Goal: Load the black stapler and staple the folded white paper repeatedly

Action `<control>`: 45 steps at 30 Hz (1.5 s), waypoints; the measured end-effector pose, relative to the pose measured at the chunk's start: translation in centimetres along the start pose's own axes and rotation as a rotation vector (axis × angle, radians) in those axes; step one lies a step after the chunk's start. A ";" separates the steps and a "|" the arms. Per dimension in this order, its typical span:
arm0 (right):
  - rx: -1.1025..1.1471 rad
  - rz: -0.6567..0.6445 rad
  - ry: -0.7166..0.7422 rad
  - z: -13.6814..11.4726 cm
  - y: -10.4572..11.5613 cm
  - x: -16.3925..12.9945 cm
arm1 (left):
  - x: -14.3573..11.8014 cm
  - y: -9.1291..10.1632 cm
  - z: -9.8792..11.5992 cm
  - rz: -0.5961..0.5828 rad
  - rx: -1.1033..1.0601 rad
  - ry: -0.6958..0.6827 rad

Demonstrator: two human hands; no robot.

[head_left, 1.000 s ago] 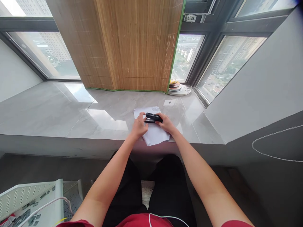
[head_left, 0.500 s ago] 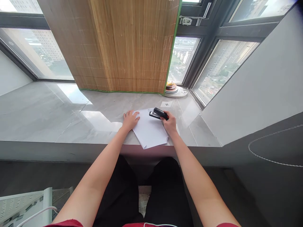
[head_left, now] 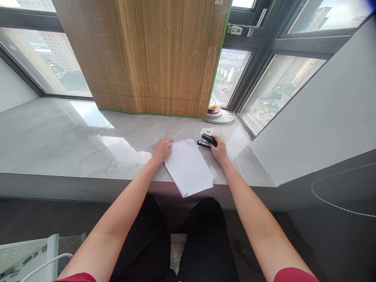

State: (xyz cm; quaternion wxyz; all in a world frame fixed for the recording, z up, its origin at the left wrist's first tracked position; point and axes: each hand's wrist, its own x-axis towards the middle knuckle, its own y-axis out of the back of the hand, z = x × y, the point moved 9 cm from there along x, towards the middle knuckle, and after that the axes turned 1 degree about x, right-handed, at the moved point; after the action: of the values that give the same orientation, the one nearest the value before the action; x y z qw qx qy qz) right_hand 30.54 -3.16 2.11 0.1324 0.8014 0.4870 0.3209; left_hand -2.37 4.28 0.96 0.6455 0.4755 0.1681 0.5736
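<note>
On the windowsill (head_left: 47, 137), near edge: white paper (head_left: 189, 168) between hands, near corner overhanging | left hand (head_left: 162, 149): at paper's far-left edge; pinching or merely resting, cannot tell | right hand (head_left: 219, 149): grasping black stapler (head_left: 206, 140), just right of paper's far end, nose leftward

You are getting daylight through the windows (head_left: 232, 76), whose panes are washing out pale. Glare patches (head_left: 125, 150) are gleaming on your sill (head_left: 53, 137), while your trousers (head_left: 207, 243) and the floor (head_left: 26, 217) are sinking into dimness. The print (head_left: 190, 143) on the paper (head_left: 189, 168) is blurring; wide-angle distortion is slanting the outer window frames (head_left: 307, 42).
</note>
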 end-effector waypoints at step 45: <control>-0.260 -0.108 0.480 -4.9 -1.8 -1.7 | -2.1 -5.5 11.0 -0.477 -0.104 -0.587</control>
State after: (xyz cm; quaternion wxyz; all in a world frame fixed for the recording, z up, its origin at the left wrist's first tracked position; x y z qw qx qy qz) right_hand 25.53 -4.26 4.21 0.1317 0.6517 0.5013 0.5538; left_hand 8.63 -1.59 1.23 0.8047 0.5338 0.0527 0.2545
